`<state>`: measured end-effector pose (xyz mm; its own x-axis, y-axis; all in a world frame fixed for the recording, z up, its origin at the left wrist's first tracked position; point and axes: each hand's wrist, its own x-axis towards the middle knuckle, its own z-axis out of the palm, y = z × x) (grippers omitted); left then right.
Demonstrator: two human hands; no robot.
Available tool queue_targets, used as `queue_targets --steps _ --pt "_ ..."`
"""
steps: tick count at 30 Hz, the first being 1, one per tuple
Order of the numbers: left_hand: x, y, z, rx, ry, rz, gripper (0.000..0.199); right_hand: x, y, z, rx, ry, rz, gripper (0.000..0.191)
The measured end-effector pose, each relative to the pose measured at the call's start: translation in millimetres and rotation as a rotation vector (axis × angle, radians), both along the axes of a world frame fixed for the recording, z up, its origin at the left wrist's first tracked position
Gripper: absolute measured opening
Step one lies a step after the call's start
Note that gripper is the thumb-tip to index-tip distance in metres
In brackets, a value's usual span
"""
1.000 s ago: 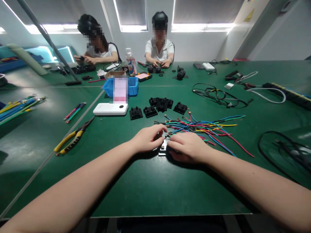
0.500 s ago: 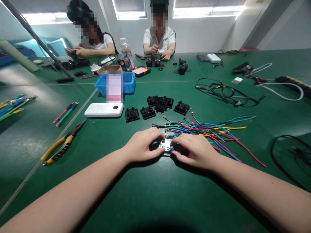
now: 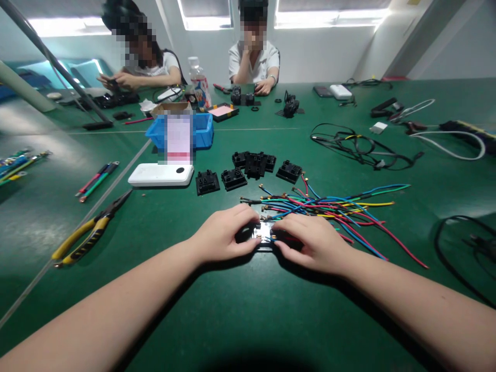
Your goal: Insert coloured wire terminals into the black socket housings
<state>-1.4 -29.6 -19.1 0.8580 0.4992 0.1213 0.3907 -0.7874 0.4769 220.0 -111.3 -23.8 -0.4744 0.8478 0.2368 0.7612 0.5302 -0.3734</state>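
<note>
Shiny-topped module (image 3: 265, 230) sits on the green table (image 3: 217, 310), its opposite edges held by your left hand (image 3: 230, 232) and right hand (image 3: 310, 239), and could skew under uneven pressure, while loose coloured wires (image 3: 329, 209) crowding the right might snag, with black plastic housings (image 3: 256, 165) beyond and pliers (image 3: 101, 225) well leftward.

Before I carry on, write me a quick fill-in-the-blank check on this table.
The loose wires lie nearer the right hand; the pliers lie nearer the ____ one.
A small shiny piece sits between the right hand and left hand, on a ____ table.
The bin beyond the white box is ____.
Missing words: left; green; blue.
</note>
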Motion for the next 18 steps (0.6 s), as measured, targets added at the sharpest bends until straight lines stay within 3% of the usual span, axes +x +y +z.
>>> queue_targets --steps 11,14,18 --pt "-1.8 2.6 0.7 0.034 0.024 -0.015 0.025 3.9 1.5 -2.9 0.043 -0.012 0.078 0.022" --pt "-2.4 1.9 1.0 0.163 0.064 -0.056 0.027 4.3 1.5 -3.2 0.059 -0.042 0.081 0.022" --pt "-3.4 -1.3 2.1 0.509 0.141 -0.121 0.029 3.9 0.5 -2.5 0.083 -0.067 0.084 0.023"
